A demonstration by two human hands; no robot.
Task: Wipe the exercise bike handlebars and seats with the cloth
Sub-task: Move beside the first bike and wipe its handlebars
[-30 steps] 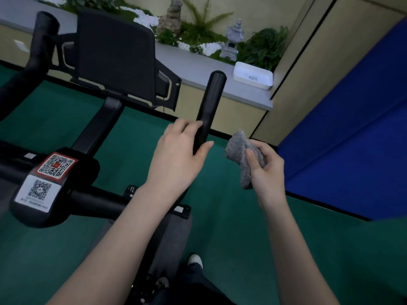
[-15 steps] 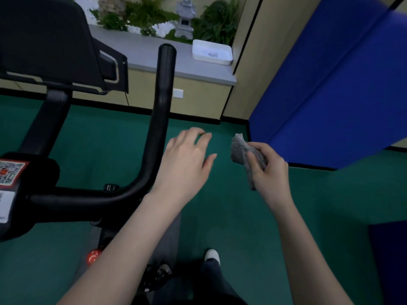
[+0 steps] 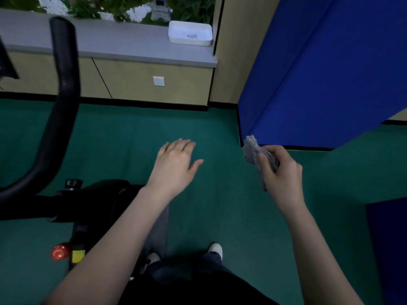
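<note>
The left hand (image 3: 176, 166) has let go of the black curved tubular handlebar (image 3: 62, 89) it clasped a second ago; its grip is now apart, fingers straight and loose, holding nothing, hovering over the green carpeted floor (image 3: 123, 133) well to the right of the bar; the view has swung right too, so the bar stands near the left edge; the right hand (image 3: 284, 172) keeps its grip clamped on the crumpled grey fuzzy cloth (image 3: 251, 146), thumb pressed over it, in the air near the foot of the blue padded wall mat (image 3: 319, 80), touching no part of the bike; this reads as a pause in wiping, probably a turn toward another handlebar or a seat; no seat shows here, so what remains cannot be judged
</note>
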